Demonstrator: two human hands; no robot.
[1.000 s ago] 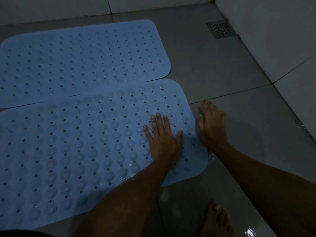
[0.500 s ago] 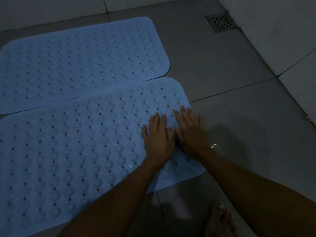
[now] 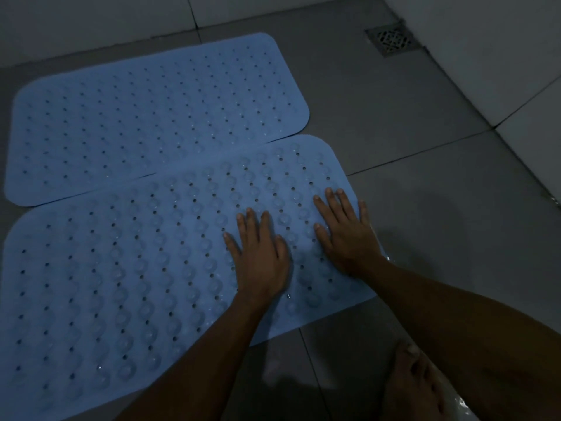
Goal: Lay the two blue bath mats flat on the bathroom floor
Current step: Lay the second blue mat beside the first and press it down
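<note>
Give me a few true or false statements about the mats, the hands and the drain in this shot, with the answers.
1. Both hands lie flat, palms down, on the near mat. True: the left hand and right hand press its right end.
2. The far mat is rolled up. False: it lies spread flat.
3. The floor drain sits in the far right corner, clear of both mats. True.
4. The right hand grips a corner of the mat. False: its fingers are spread open.
5. A bare foot stands on the near mat. False: it is on the tile.
</note>
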